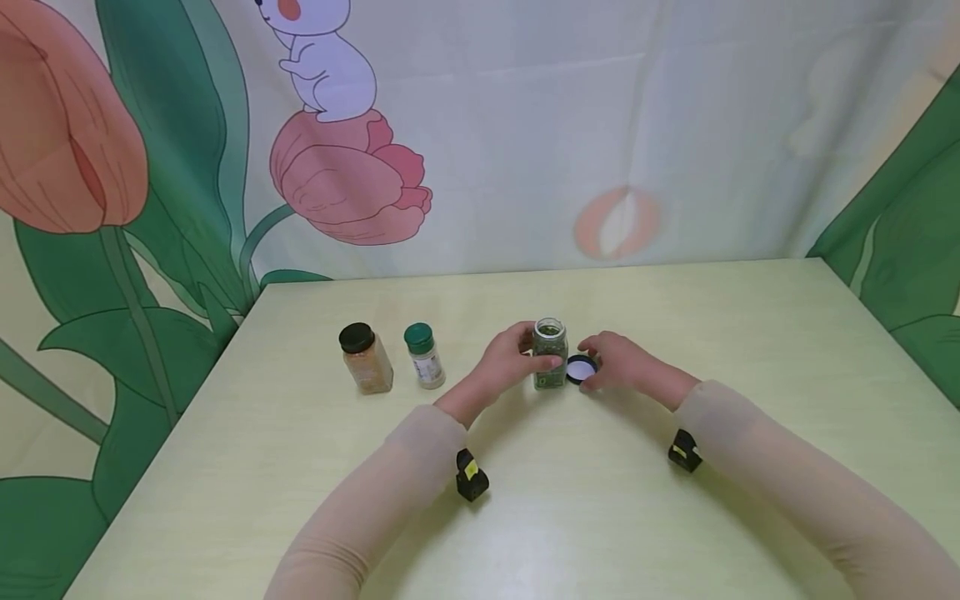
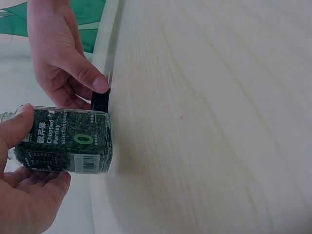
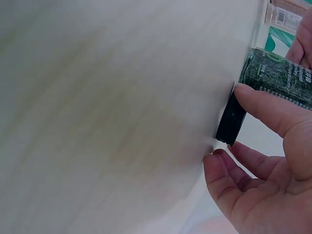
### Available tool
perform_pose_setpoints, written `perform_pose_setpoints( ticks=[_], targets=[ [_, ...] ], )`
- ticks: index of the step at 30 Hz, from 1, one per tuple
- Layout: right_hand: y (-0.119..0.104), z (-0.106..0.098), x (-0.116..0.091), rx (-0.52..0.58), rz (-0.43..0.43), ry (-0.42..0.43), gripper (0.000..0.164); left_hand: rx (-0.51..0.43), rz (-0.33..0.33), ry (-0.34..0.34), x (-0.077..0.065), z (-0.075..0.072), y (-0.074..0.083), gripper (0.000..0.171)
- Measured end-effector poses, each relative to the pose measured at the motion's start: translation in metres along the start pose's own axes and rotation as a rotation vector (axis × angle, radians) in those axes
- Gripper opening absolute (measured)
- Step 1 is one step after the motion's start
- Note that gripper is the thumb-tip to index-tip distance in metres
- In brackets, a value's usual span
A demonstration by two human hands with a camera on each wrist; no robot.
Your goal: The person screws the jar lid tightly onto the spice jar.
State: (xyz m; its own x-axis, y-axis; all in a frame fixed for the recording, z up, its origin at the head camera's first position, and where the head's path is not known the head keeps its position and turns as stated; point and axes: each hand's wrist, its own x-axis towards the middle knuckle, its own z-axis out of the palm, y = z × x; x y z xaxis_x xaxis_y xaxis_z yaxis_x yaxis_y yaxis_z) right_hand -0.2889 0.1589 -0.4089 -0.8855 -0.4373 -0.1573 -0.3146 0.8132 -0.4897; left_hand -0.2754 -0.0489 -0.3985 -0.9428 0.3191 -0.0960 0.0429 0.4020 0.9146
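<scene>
My left hand [image 1: 510, 360] grips a glass jar of chopped parsley [image 1: 551, 367], its thumb across the front and fingers behind. The jar stands upright on the table with its mouth uncovered. In the left wrist view, the label on the parsley jar [image 2: 63, 139] is readable. Close to the jar's right side is a black lid [image 1: 582, 369], lying with its white inside up. My right hand [image 1: 618, 362] holds this lid by its edge, thumb on the near side and fingers curved round the far side. The right wrist view shows the thumb against the black rim [image 3: 231, 119].
To the left on the table stand a black-capped jar [image 1: 367, 362] of tan contents and a smaller green-capped shaker [image 1: 426, 358]. The pale wooden table [image 1: 570, 517] ends at a printed curtain [image 1: 510, 167] behind. Each wrist carries a small black camera.
</scene>
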Motion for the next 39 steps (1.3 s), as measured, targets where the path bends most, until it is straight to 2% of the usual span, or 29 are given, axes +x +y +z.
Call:
perform_pose_setpoints(
  ticks=[9, 20, 28, 39],
  targets=[
    [-0.0028, 0.0029, 0.0021, -0.042, -0.03, 0.029, 0.057, -0.009, -0.007, 0.004, -0.0002, 0.0009, 0.0014, 0.062],
    [-0.004, 0.0027, 0.0007, -0.02, -0.043, 0.052, 0.051, -0.007, 0.02, -0.008, 0.0005, -0.0011, 0.0003, 0.059],
    [-0.0001, 0.0036, 0.0016, 0.028, -0.006, 0.043, 0.054, 0.0, 0.02, -0.004, 0.0009, 0.0001, 0.0005, 0.059],
    [-0.008, -0.0014, -0.0055, 0.043, 0.041, 0.024, 0.054, 0.002, 0.014, 0.004, -0.0005, 0.0003, 0.0002, 0.059]
  ],
)
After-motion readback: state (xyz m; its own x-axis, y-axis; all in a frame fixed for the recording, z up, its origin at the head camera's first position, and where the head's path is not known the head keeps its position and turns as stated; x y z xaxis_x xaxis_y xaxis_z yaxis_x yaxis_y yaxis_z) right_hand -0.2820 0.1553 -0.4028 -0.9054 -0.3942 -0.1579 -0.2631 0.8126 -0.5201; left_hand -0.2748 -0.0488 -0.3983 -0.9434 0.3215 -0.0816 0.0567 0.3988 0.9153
